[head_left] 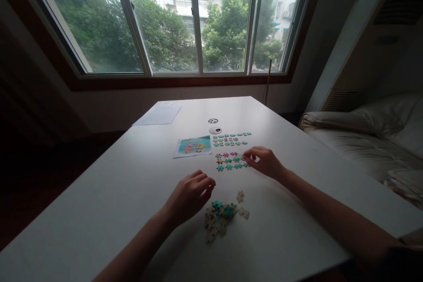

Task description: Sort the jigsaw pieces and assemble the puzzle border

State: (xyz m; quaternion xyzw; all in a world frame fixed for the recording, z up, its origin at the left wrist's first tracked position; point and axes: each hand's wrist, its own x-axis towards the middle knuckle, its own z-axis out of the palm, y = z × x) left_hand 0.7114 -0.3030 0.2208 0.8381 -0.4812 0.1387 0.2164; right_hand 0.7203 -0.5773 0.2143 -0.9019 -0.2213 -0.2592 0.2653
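My right hand (262, 161) pinches a pale green puzzle piece (240, 156) at the right side of laid-out rows. These rows of pink, yellow and teal puzzle pieces (228, 161) lie face up on the white table. Farther back are more rows of green pieces (229, 140). My left hand (191, 191) hovers left of a heap, fingers loosely curled, thumb and forefinger slightly apart, with nothing visible between them. The heap of puzzle pieces (218, 222) mixes plain wooden backs with teal faces. Two loose pieces (243, 213) (240, 195) lie to its right.
A colourful cartoon picture sheet (193, 146) lies left of the rows. Two small round items (215, 130) (213, 120) sit behind it. White paper (157, 114) lies at the far left of the table (99, 194). A pale sofa (360, 141) stands to the right; windows are ahead.
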